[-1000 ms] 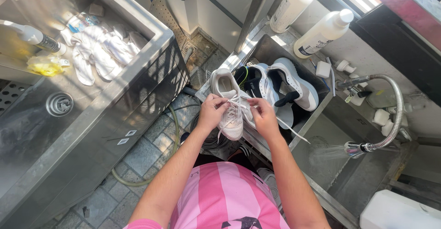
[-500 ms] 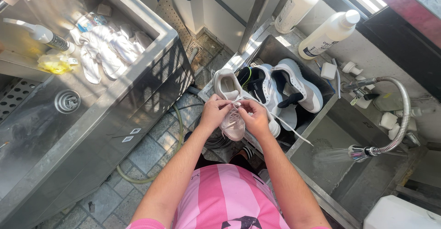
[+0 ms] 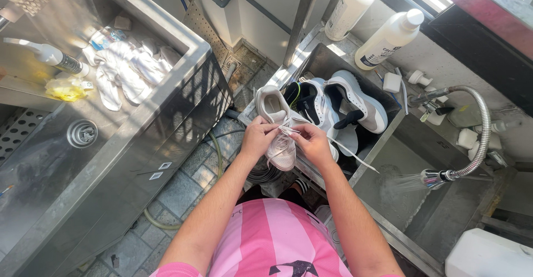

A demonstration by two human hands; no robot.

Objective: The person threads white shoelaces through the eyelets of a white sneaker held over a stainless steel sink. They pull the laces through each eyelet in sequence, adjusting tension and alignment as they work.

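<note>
Compared with a second ago, the white sneaker [image 3: 279, 128] sits lower and closer to the body, toe down over the near edge of the right-hand sink [image 3: 388, 160], and a lace end [image 3: 355, 156] now trails free to the right, suggesting the lacing is being worked loose. Left hand [image 3: 258, 138] curls closed around the shoe's side; right hand [image 3: 311, 141] pinches the lace at the eyelets, fingers pressed together, while other sneakers [image 3: 338, 102] lie behind in the dark basin

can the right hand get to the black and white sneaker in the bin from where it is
Probably yes: the right hand, busy with the pale sneaker's lace, is just beside the black and white sneaker, with nothing between them, though it would have to drop the lace.
</note>
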